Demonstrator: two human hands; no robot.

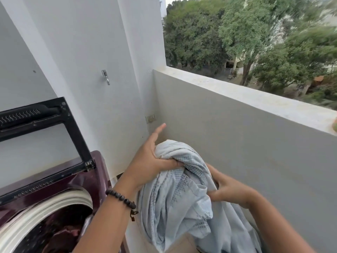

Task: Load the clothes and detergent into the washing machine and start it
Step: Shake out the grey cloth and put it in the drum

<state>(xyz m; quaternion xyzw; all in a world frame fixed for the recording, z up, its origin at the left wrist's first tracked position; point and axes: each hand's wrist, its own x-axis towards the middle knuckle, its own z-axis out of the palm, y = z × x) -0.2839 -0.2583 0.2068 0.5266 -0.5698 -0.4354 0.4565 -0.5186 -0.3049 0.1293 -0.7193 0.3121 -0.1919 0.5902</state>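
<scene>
Right of the washing machine (54, 207), both hands' grip bunches the cloth (182, 194); it looks soft, light, floppy; best gathered at its middle.

Between both hands, the pale blue woven cloth garment (182, 183) looks soft and matt. Left of the left hand (147, 161), the maroon washing machine (94, 172) shows glossy smooth plastic, its raised black-framed lid (73, 128) glassy.
</scene>
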